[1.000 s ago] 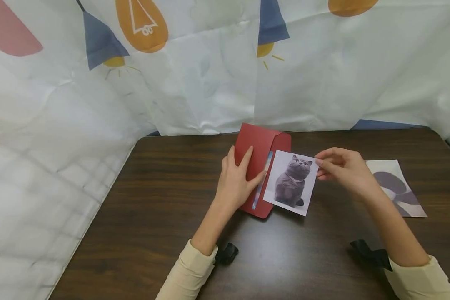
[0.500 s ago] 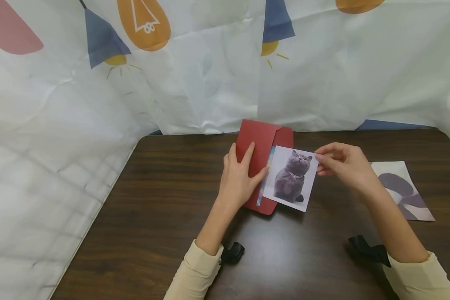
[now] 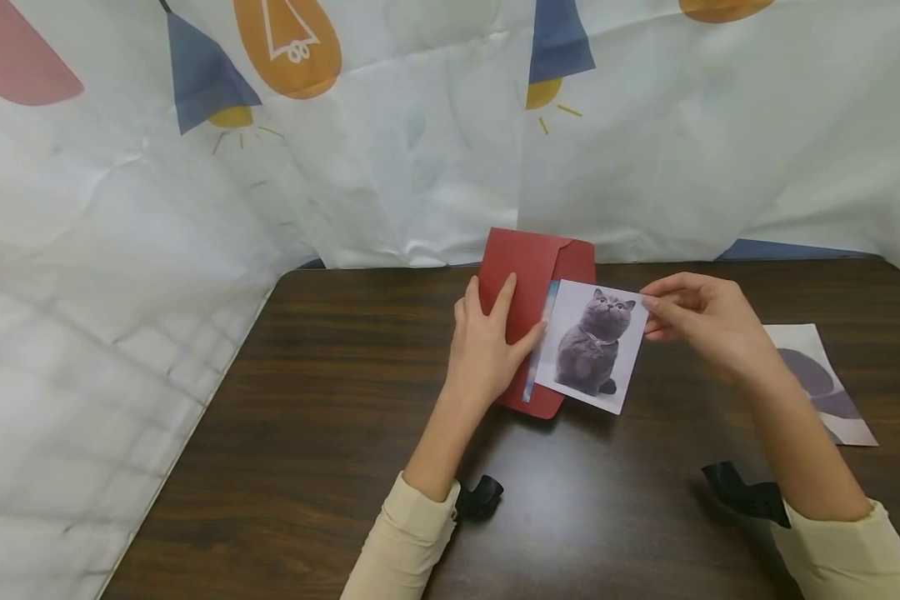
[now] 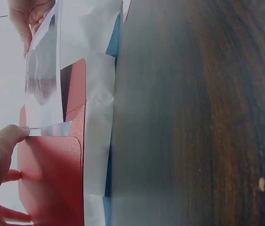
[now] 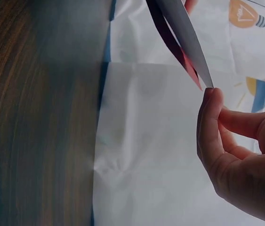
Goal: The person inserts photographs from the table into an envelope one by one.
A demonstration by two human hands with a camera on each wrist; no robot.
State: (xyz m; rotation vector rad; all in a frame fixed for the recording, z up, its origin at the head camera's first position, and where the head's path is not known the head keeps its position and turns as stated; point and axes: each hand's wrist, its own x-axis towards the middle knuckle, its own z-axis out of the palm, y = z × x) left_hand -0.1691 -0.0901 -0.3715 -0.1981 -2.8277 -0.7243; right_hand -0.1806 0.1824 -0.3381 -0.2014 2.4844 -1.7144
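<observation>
Left hand (image 3: 483, 353) spread on red envelope (image 3: 522, 260), right hand (image 3: 708, 323) pinching cat card (image 3: 592, 346), now higher in view.

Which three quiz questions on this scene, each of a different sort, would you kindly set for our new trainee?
1. Fill in: in the head view, a patterned sheet lies on the dark table to the ____ of the cat card.
2. True or false: the left hand touches the red envelope.
3. The right hand pinches: A) the red envelope; B) the patterned sheet; C) the cat card.

Key: 1. right; 2. true; 3. C.
</observation>
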